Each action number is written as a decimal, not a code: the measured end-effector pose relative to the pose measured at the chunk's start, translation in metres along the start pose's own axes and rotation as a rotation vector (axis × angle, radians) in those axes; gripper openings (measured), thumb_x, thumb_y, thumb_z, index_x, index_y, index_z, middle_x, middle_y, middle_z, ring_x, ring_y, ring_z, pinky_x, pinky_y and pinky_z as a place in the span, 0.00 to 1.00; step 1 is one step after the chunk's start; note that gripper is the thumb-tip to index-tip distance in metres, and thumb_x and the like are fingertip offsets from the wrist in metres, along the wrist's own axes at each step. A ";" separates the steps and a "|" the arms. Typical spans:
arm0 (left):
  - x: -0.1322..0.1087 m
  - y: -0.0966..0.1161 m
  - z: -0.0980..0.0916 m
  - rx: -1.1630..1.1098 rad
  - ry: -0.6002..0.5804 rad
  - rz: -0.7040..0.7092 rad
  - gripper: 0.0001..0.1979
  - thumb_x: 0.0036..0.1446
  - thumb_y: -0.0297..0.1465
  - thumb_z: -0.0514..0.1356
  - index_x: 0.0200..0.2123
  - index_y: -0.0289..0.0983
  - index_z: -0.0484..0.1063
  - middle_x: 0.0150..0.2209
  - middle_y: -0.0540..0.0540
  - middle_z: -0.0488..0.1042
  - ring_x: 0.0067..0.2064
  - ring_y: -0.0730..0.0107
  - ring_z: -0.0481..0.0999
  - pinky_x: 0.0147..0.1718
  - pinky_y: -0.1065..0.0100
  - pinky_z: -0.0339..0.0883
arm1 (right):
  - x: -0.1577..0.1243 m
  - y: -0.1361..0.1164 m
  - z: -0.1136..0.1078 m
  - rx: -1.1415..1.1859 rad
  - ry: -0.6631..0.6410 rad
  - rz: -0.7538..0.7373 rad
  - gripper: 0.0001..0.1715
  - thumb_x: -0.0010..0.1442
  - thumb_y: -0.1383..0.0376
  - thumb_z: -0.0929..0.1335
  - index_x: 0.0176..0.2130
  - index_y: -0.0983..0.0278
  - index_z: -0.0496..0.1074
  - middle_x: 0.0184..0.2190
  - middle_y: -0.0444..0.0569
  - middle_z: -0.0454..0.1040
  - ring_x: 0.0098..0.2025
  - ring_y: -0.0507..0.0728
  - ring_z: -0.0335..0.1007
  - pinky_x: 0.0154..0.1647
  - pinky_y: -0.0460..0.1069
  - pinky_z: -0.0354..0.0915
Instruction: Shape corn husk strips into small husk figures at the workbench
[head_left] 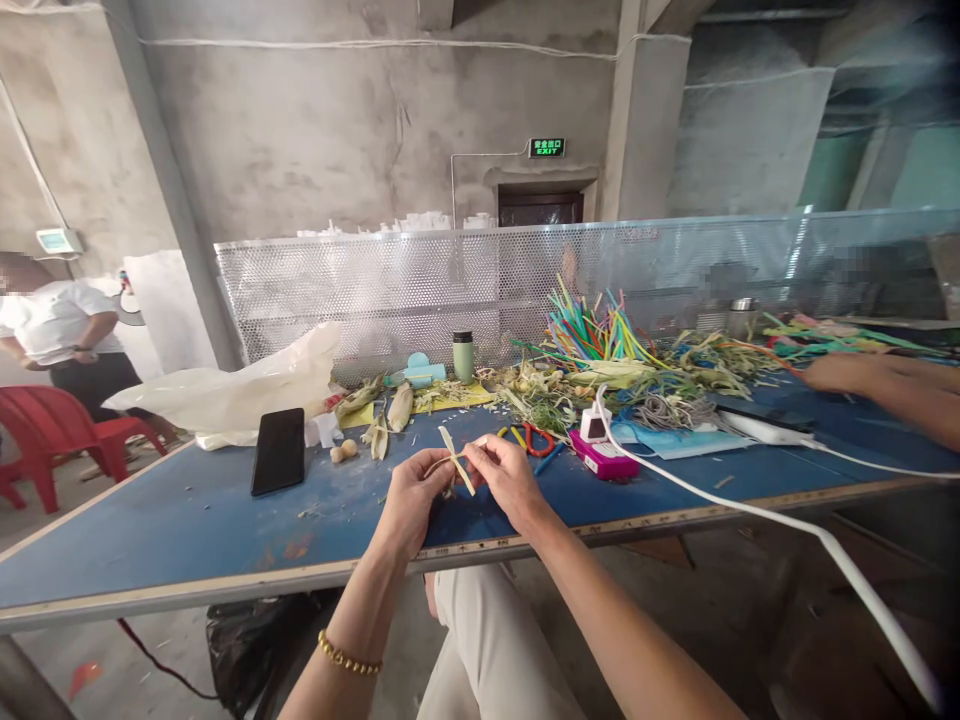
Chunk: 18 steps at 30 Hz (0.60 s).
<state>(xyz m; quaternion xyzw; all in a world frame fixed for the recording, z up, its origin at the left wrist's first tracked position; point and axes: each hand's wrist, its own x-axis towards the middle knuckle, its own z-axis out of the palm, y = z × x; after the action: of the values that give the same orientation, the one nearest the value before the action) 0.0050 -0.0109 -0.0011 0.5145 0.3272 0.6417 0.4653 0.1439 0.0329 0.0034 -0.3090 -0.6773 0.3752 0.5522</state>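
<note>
Both my hands meet over the front edge of the blue table (pixel 187 520). My left hand (pixel 412 495) and my right hand (pixel 506 475) pinch a thin pale straw strip (pixel 456 460) between their fingertips; the strip crosses itself and sticks up between the hands. Just beyond my right hand lie red-handled scissors (pixel 536 437). A black phone (pixel 278 450) lies flat to the left, with two small round beads (pixel 343 451) beside it.
Dried leaves (pixel 390 410), a green cup (pixel 463 356), coloured straws (pixel 592 330) and a pink box (pixel 604 455) lie further back. A white cable (pixel 750 510) trails right. Another person's hand (pixel 840 372) rests at the right. A person stands by red chairs (pixel 52 430) at left.
</note>
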 end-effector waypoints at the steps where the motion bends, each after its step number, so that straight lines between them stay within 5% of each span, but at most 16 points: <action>1: 0.000 0.000 0.000 0.002 -0.008 -0.001 0.15 0.48 0.38 0.68 0.34 0.33 0.77 0.30 0.44 0.77 0.32 0.70 0.73 0.35 0.69 0.63 | 0.000 -0.001 0.000 -0.006 -0.008 -0.007 0.19 0.58 0.52 0.67 0.25 0.62 0.65 0.19 0.42 0.69 0.20 0.52 0.65 0.24 0.48 0.63; 6: -0.002 0.002 -0.001 0.065 0.019 0.011 0.14 0.47 0.38 0.68 0.30 0.33 0.75 0.27 0.47 0.75 0.29 0.73 0.70 0.30 0.71 0.60 | 0.000 -0.001 0.000 -0.058 -0.001 0.022 0.20 0.58 0.50 0.68 0.25 0.62 0.67 0.18 0.42 0.68 0.18 0.52 0.63 0.21 0.47 0.60; 11: 0.000 0.000 0.000 0.073 0.163 0.048 0.14 0.44 0.38 0.68 0.28 0.35 0.72 0.25 0.50 0.72 0.27 0.75 0.68 0.28 0.72 0.60 | -0.002 -0.001 -0.002 -0.090 0.235 0.002 0.22 0.60 0.48 0.66 0.26 0.62 0.67 0.19 0.44 0.68 0.18 0.52 0.63 0.22 0.47 0.60; 18: 0.004 -0.008 0.001 0.196 0.219 0.143 0.11 0.45 0.34 0.67 0.32 0.35 0.72 0.24 0.51 0.73 0.27 0.74 0.69 0.28 0.72 0.61 | -0.010 -0.011 0.001 -0.191 -0.073 -0.076 0.21 0.61 0.53 0.66 0.24 0.63 0.69 0.19 0.43 0.69 0.21 0.50 0.62 0.24 0.46 0.58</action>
<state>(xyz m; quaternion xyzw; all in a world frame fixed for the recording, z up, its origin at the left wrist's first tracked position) 0.0075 -0.0046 -0.0066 0.5065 0.3997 0.6902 0.3277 0.1443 0.0190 0.0076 -0.3205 -0.7410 0.2985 0.5091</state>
